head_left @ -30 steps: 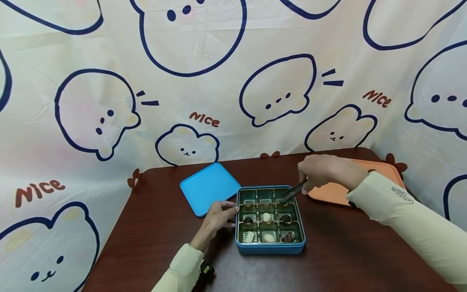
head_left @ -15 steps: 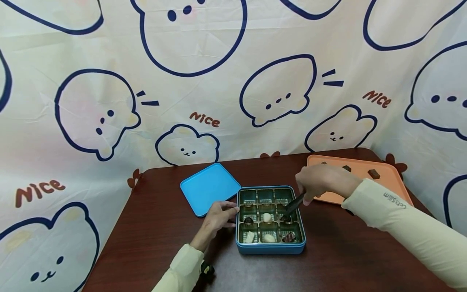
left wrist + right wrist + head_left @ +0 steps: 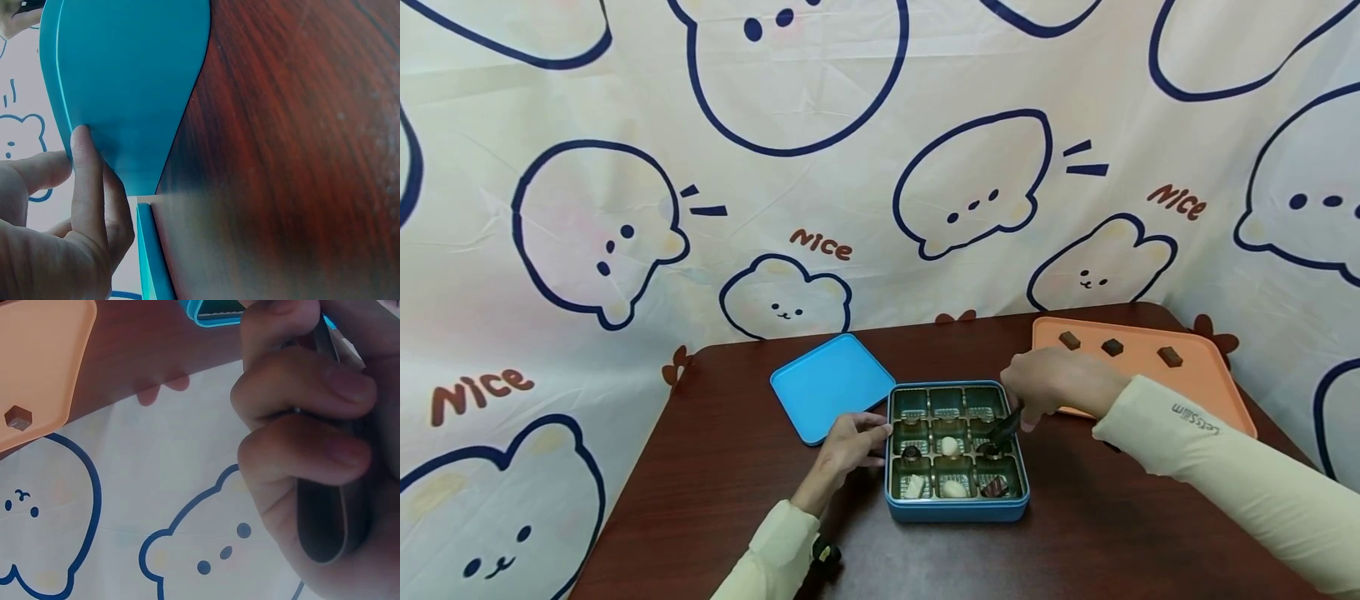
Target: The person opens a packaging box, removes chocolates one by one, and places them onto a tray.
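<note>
A blue tin [image 3: 957, 511] stands on the table, its insert divided into several square compartments. Front row: a white piece [image 3: 913, 486], a white oval chocolate [image 3: 953, 489] and a striped brown chocolate [image 3: 995, 487]. Middle row: a dark chocolate [image 3: 912, 452], a white ball [image 3: 950, 447] and, at right, a dark chocolate [image 3: 989, 450] under the tongs' tips. No pieces show in the back row. My right hand [image 3: 1060, 385] grips dark tongs [image 3: 1007, 425]; whether the tips pinch the chocolate cannot be seen. My left hand [image 3: 850, 444] touches the tin's left wall [image 3: 134, 81] with extended fingertips [image 3: 81, 139].
A flat blue lid [image 3: 831, 387] lies behind and left of the tin. At the back right an orange tray [image 3: 1206, 375] carries brown chocolates [image 3: 1170, 357], partly behind the right forearm. A printed cloth [image 3: 820, 192] hangs behind the table [image 3: 722, 475].
My right hand has come left and toward me, lowering the tongs from the back right compartment to the middle right one. More of the orange tray shows. The left hand has stayed in place.
</note>
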### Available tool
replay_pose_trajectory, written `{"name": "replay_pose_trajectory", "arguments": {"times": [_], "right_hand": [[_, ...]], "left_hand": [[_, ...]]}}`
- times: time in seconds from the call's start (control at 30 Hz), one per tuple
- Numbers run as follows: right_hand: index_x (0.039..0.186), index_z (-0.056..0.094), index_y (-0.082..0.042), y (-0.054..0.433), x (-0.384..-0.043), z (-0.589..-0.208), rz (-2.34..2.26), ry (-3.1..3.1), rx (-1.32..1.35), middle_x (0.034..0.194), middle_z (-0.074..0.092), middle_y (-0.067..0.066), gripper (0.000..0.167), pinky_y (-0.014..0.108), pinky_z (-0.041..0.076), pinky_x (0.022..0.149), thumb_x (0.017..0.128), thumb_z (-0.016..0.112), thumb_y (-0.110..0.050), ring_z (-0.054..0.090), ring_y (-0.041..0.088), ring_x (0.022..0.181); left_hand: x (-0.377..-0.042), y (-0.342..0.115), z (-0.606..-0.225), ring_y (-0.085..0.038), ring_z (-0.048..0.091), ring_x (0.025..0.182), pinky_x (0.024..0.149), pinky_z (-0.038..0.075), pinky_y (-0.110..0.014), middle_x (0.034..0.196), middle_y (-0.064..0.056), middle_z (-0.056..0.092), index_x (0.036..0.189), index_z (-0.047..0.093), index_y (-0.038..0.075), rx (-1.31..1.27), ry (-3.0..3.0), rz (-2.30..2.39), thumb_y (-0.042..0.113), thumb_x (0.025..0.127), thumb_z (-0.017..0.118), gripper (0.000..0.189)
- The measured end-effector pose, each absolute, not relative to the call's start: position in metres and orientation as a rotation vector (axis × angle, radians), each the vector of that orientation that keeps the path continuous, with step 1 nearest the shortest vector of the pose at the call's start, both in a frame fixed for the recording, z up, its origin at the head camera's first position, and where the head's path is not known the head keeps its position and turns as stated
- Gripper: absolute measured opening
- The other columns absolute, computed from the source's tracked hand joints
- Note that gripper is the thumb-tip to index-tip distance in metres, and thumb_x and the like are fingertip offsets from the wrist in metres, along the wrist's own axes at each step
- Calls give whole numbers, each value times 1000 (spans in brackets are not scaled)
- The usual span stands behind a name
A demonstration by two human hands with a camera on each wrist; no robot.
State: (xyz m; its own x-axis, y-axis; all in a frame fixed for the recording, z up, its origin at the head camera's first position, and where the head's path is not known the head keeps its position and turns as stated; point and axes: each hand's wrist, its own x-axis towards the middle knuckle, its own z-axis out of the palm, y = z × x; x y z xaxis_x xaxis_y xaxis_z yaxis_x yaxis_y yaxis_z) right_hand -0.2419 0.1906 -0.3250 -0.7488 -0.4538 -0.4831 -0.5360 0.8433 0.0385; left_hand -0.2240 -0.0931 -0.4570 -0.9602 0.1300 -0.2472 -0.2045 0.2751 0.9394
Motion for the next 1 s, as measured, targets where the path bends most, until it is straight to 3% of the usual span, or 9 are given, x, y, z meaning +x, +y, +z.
{"name": "replay_pose_trajectory", "arguments": {"times": [0.37,0.53,0.73,1.0], "right_hand": [[74,71,-18,183,-237,-326,359,2644,-730,68,61,-8,19,28,50,54,78,87,-28,55,10,59],[71,68,-19,182,-236,-330,422,2653,-742,67,59,-8,23,27,46,52,77,87,-30,53,10,58],[80,76,-19,178,-236,-337,456,2658,-781,74,66,-10,16,29,55,57,77,88,-29,59,8,62],[86,78,-17,176,-236,-341,476,2666,-775,77,67,-8,19,29,57,58,75,89,-30,61,9,64]], "left_hand": [[-224,-93,-458,-21,71,82,63,62,-36,103,-17,70,126,62,-6,-76,2270,1738,15,99,63,35],[-224,-93,-458,-21,71,82,63,62,-36,103,-17,70,126,62,-7,-72,2269,1742,16,98,64,35],[-225,-93,-458,-21,70,82,63,62,-36,103,-17,70,126,62,-6,-71,2266,1743,16,98,64,35],[-225,-93,-458,-20,70,80,63,62,-36,102,-17,70,126,62,-6,-81,2268,1741,16,98,64,35]]}}
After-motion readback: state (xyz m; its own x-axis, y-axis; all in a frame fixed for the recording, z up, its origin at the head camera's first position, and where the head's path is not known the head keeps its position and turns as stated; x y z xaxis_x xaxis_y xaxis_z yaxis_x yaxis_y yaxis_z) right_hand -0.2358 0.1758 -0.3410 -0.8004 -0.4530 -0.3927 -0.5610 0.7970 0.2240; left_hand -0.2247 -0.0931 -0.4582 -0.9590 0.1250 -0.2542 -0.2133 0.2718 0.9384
